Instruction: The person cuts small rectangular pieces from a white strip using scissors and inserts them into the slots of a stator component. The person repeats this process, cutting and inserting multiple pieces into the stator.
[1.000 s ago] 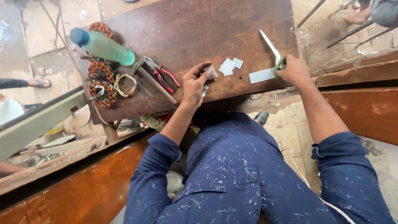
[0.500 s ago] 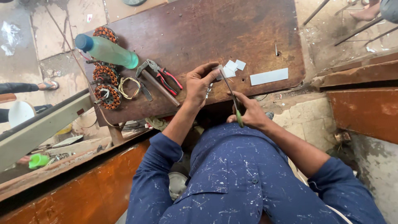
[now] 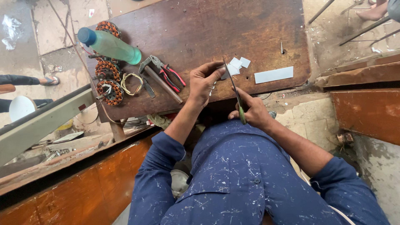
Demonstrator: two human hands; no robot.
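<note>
Bottle (image 3: 109,44): laid on its side at the bench's (image 3: 196,25) left end; it could be rolled off.
Left hand (image 3: 203,81): fingers closed on a small pale piece, mostly hidden.
Right hand (image 3: 252,112): closed around green-handled scissors (image 3: 235,92), blades near the left fingers; a finger could be nicked.

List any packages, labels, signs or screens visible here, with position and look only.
No signs or screens show.
Green bottle: lies on its side at the table's far left corner, translucent green with a blue cap; no label visible.
Plastic wrapper: crumpled, clear, on the floor at upper left.
White strip and small white cut pieces: blank, on the table.
</note>
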